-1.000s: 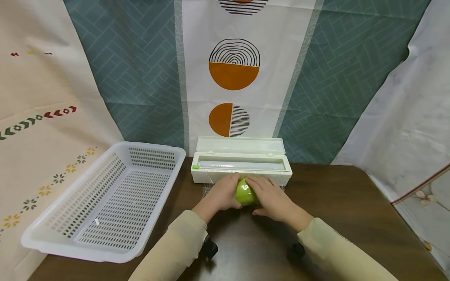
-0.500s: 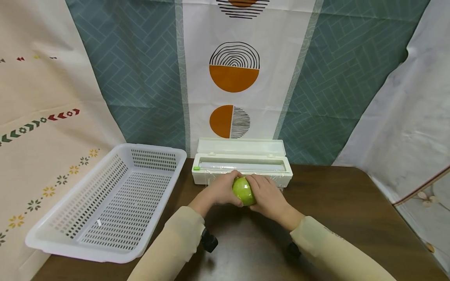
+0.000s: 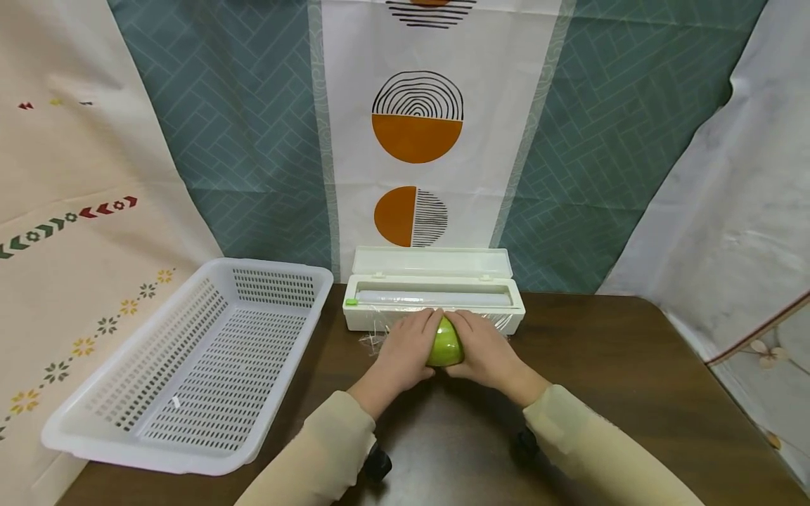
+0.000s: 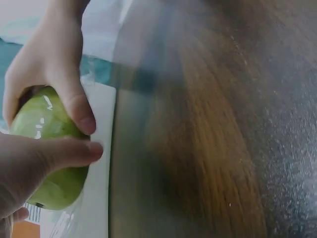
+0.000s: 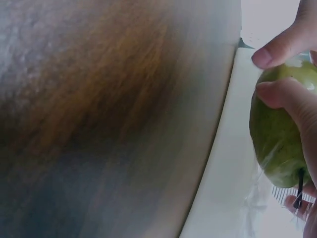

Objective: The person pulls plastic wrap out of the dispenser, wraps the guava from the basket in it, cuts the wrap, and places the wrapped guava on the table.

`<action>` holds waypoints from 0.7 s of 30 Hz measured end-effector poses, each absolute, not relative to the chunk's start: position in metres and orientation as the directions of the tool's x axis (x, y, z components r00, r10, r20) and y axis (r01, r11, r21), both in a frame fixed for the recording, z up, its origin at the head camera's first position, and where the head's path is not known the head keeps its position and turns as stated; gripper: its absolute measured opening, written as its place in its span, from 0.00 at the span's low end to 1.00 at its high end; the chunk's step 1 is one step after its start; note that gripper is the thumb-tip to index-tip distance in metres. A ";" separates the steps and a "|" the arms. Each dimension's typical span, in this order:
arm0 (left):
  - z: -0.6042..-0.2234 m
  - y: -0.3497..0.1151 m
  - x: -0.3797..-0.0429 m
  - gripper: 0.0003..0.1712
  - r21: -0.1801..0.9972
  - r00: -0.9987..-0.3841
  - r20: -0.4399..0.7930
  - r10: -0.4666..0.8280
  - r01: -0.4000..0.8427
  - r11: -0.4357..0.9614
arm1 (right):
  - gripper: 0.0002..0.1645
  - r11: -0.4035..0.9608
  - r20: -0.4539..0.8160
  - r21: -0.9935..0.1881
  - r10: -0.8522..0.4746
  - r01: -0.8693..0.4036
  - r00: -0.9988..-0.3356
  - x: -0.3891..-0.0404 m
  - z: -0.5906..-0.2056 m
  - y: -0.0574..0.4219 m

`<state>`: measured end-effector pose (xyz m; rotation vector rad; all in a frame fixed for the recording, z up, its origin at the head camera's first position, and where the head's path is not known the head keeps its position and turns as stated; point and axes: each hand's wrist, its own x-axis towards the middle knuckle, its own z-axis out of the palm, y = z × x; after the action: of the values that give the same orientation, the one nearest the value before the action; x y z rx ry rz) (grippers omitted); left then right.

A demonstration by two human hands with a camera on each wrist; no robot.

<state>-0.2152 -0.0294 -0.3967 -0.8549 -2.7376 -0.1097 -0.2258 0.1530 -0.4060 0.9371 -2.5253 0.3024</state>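
In the head view my left hand (image 3: 405, 348) and right hand (image 3: 490, 355) hold a green pear (image 3: 446, 346) between them, in front of the cling film box (image 3: 432, 263). Shiny clear film (image 5: 270, 156) lies over the pear's skin, and a dark stem (image 5: 300, 184) shows at one end in the right wrist view. Both thumbs press the pear's near side, their tips close together in the left wrist view. The other fingers curve over its top and far side, partly hidden. Loose cling film (image 3: 373, 340) sticks out beyond the left hand, by the box front.
The box's lid stands up, with a pale film roll (image 3: 433, 298) inside and a green slider (image 3: 351, 302) at its left end. A white perforated basket (image 3: 256, 414) sits left on the dark wooden table (image 3: 607, 365). Patterned curtains hang behind.
The pear has been turned between the hands, and both hands have closed in around it. The thumbs have come nearer to each other. Box and basket have stayed put.
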 end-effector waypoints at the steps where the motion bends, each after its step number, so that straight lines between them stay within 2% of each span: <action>1: -0.398 -0.029 -0.216 0.59 -0.008 -0.785 0.290 0.548 0.570 0.821 | 0.52 0.746 0.463 -0.061 -0.568 -0.663 -0.681 -0.226 -0.407 0.154; 7: -0.399 -0.031 -0.219 0.53 0.083 -0.774 0.333 0.539 0.593 0.801 | 0.50 0.716 0.472 -0.106 -0.575 -0.690 -0.669 -0.228 -0.407 0.158; 14: -0.394 -0.037 -0.217 0.50 0.172 -0.744 0.380 0.550 0.641 0.748 | 0.51 0.681 0.432 -0.184 -0.592 -0.709 -0.681 -0.227 -0.401 0.162; 21: -0.391 -0.040 -0.214 0.48 0.272 -0.751 0.348 0.561 0.654 0.706 | 0.50 0.661 0.403 -0.228 -0.604 -0.715 -0.687 -0.221 -0.398 0.164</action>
<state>-0.2137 -0.0395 -0.3914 -0.9690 -2.6755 -0.5607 -0.2209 0.1644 -0.3980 1.0551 -2.5865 0.5389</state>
